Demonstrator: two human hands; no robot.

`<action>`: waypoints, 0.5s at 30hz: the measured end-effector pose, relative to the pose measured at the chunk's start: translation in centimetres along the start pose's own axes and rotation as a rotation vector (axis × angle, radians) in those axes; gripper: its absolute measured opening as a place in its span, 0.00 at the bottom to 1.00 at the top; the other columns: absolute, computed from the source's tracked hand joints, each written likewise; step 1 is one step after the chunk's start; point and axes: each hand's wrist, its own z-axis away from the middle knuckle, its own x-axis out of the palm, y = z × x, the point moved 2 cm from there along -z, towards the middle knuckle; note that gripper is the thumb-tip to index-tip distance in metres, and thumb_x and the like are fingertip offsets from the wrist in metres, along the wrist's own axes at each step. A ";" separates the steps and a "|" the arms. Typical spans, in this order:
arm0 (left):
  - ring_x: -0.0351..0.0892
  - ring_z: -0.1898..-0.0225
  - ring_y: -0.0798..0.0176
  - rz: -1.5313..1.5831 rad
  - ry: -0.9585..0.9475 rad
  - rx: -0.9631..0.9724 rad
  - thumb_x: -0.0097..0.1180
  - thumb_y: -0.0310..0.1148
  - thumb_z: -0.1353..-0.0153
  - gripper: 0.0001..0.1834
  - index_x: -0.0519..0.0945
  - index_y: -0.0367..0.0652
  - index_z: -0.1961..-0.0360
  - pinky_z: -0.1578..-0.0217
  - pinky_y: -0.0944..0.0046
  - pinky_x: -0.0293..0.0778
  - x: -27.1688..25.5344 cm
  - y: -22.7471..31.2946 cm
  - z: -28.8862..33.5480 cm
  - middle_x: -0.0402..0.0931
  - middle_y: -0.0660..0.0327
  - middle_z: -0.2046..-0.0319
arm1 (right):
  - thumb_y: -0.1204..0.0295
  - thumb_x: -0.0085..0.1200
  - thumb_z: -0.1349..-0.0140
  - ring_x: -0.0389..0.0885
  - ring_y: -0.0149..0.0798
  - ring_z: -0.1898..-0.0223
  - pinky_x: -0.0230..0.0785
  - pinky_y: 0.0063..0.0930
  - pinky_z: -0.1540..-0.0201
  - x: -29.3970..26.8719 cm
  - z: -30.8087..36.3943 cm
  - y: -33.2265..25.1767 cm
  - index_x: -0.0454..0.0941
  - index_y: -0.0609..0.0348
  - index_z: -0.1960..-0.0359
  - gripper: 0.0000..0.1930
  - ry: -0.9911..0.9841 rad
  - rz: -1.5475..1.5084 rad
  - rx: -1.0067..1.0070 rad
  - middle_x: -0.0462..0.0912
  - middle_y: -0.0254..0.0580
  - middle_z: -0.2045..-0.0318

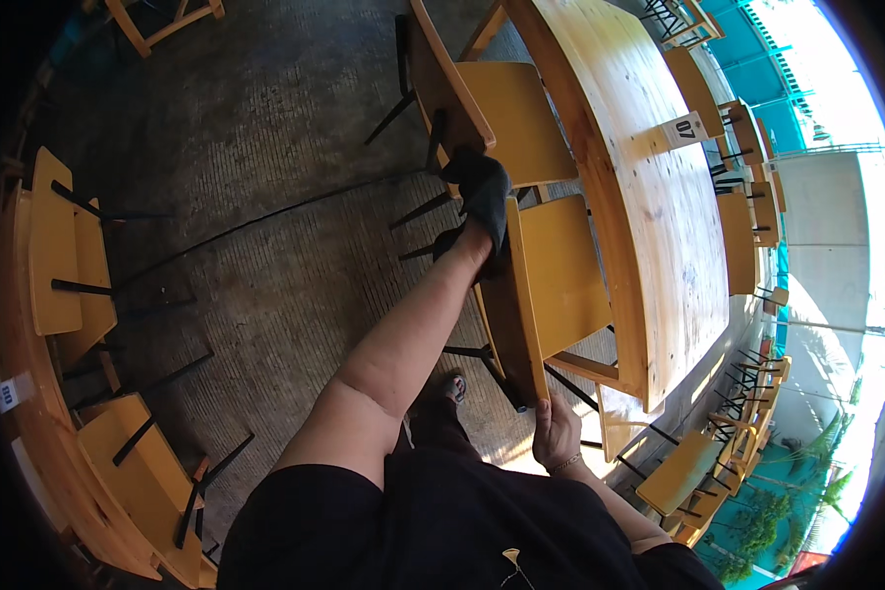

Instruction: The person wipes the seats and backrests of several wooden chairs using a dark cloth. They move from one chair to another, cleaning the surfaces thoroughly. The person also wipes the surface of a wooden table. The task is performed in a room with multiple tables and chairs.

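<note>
My left arm reaches up and forward to a wooden chair (560, 265) at the side of a long table. A dark cloth (484, 189) bunches around my left hand (480, 236) at the far end of this chair's backrest (514, 305); it hides most of the fingers. At the backrest's near end, my right hand (558, 433) is closed on the edge, thumb on the near side. A second chair (516, 118) of the same kind, with yellow-brown seat and black metal legs, stands just beyond, close to the cloth.
The light wooden table (649, 197) bears a small white number sign (683, 130). More chairs (739, 241) line its far side. At left stand another table (29, 393) and its chairs (69, 256). My foot (454, 388) is on the dark, ribbed concrete floor (265, 226).
</note>
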 end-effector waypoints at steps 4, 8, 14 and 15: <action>0.74 0.68 0.64 0.621 -0.180 0.301 0.45 0.37 0.35 0.11 0.79 0.46 0.66 0.59 0.63 0.71 2.1 1.5 -0.1 0.72 0.64 0.73 | 0.56 0.36 0.28 0.79 0.66 0.62 0.72 0.52 0.60 -0.1 0.2 0.0 0.73 0.63 0.47 0.23 -0.055 0.048 0.037 0.81 0.62 0.62; 0.72 0.60 0.63 0.857 -0.331 0.383 0.46 0.37 0.34 0.11 0.75 0.44 0.58 0.53 0.62 0.68 2.3 1.5 0.2 0.70 0.62 0.64 | 0.55 0.35 0.28 0.78 0.66 0.62 0.71 0.49 0.62 0.0 0.1 0.0 0.74 0.63 0.50 0.23 -0.002 0.056 -0.004 0.80 0.61 0.65; 0.70 0.48 0.61 0.683 -0.188 0.012 0.46 0.36 0.33 0.17 0.71 0.42 0.46 0.43 0.61 0.65 -1.9 -2.7 1.8 0.68 0.58 0.50 | 0.55 0.34 0.27 0.78 0.65 0.63 0.71 0.48 0.62 0.1 0.2 0.2 0.74 0.63 0.51 0.23 -0.006 0.060 0.006 0.79 0.60 0.68; 0.69 0.46 0.61 0.625 -0.148 -0.074 0.46 0.35 0.33 0.18 0.70 0.41 0.44 0.42 0.60 0.64 -3.2 -3.8 2.3 0.68 0.58 0.47 | 0.55 0.34 0.27 0.78 0.65 0.64 0.71 0.48 0.62 0.0 0.2 0.2 0.75 0.63 0.51 0.23 -0.005 0.069 0.005 0.79 0.60 0.69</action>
